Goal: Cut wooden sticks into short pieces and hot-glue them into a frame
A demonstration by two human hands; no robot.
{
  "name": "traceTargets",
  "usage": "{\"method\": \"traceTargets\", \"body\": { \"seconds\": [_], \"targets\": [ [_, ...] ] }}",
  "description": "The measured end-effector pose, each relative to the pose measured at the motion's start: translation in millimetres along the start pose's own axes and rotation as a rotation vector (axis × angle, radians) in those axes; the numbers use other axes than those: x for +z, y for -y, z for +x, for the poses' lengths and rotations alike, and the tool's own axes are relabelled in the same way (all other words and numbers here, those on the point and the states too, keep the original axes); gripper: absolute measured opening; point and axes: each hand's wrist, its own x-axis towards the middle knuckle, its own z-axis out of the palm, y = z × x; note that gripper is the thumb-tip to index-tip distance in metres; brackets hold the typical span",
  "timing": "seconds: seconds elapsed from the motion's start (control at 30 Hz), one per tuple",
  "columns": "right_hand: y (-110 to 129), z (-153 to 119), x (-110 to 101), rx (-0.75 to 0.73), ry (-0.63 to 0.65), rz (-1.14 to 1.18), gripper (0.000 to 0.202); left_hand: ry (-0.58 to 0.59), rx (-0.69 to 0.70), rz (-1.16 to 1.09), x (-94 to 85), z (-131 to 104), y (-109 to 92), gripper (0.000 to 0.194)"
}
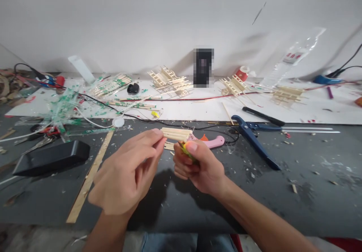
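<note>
Between the thumb and fingers of my left hand (127,169) is one end of a small bundle of pale wooden sticks (177,133), lying side by side. My right hand (199,165) is wrapped round a yellow-and-green tool (186,149) with a dark pointed tip. Most of that tool is hidden in the fist, so its exact kind does not show. The tip is close below the sticks; I cannot tell whether it touches them. Behind my right hand lies a pink glue gun (216,142) with an orange trigger, partly covered. More short sticks (169,145) lie under the bundle.
Blue long-handled pliers (256,141) and a black bar (263,116) lie to the right. Several small stick-built carts (169,80) stand along the wall. At left are a black box (53,158), a wooden strip (90,176), plastic wrappers (63,109) and cables.
</note>
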Motion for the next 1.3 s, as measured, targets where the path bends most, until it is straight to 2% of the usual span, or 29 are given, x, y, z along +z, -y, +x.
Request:
{"method": "traceTargets", "body": {
  "seconds": [0.13, 0.2, 0.3, 0.37, 0.4, 0.5, 0.57, 0.67, 0.73, 0.8, 0.87, 0.9, 0.93, 1.0, 1.03, 1.1, 1.2, 1.3],
  "targets": [
    [3, -1, -2, -0.022, 0.014, 0.008, 0.053, -0.042, 0.092, 0.069, 1.7, 0, -1, 0.022],
    [5, -2, -5, -0.029, 0.025, 0.035, 0.052, -0.057, 0.070, 0.101, 5.6, 0, 1, 0.020],
    [8, -1, -10, -0.052, 0.027, 0.100, 0.053, -0.208, -0.137, 0.128, 11.7, 3, 6, 0.015],
    [12, 0, -14, -0.043, 0.034, 0.139, 0.055, -0.317, -0.306, 0.075, 12.7, 7, 11, 0.017],
    [13, 1, -16, -0.033, 0.042, 0.156, 0.057, -0.335, -0.371, 0.016, 11.5, 8, 15, 0.019],
    [16, 4, -20, -0.007, 0.046, 0.183, 0.062, -0.227, -0.483, -0.152, 1.1, 8, 31, 0.024],
    [16, 5, -21, 0.015, 0.019, 0.169, 0.062, -0.107, -0.540, -0.135, -9.1, 3, 47, 0.026],
    [13, 6, -21, 0.080, -0.001, 0.138, 0.058, 0.084, -0.633, 0.071, -22.6, -6, 71, 0.023],
    [12, 7, -21, 0.122, 0.024, 0.124, 0.058, 0.200, -0.656, 0.257, -26.8, -10, 80, 0.019],
    [11, 7, -20, 0.145, 0.050, 0.114, 0.058, 0.224, -0.584, 0.407, -25.9, -12, 77, 0.020],
    [9, 7, -19, 0.145, 0.059, 0.112, 0.056, 0.146, -0.441, 0.428, -20.8, -13, 61, 0.024],
    [9, 6, -18, 0.144, 0.063, 0.109, 0.056, 0.113, -0.375, 0.341, -17.1, -13, 50, 0.024],
    [8, 6, -18, 0.145, 0.068, 0.099, 0.055, 0.142, -0.344, 0.191, -12.9, -12, 38, 0.024],
    [5, 5, -17, 0.141, 0.068, 0.049, 0.056, 0.274, -0.327, -0.123, -4.0, -11, 13, 0.029],
    [4, 4, -18, 0.140, 0.062, 0.012, 0.057, 0.307, -0.283, -0.187, 0.4, -11, 4, 0.029],
    [0, 3, -20, 0.129, 0.028, -0.076, 0.059, 0.235, -0.200, -0.190, 8.2, -10, -9, 0.022],
    [-4, 2, -24, 0.100, -0.029, -0.197, 0.060, 0.074, -0.086, -0.104, 15.2, -10, -15, 0.014],
    [-3, 2, -26, 0.073, -0.047, -0.299, 0.062, 0.059, 0.067, 0.009, 14.3, -11, -12, 0.012]
  ]
}}
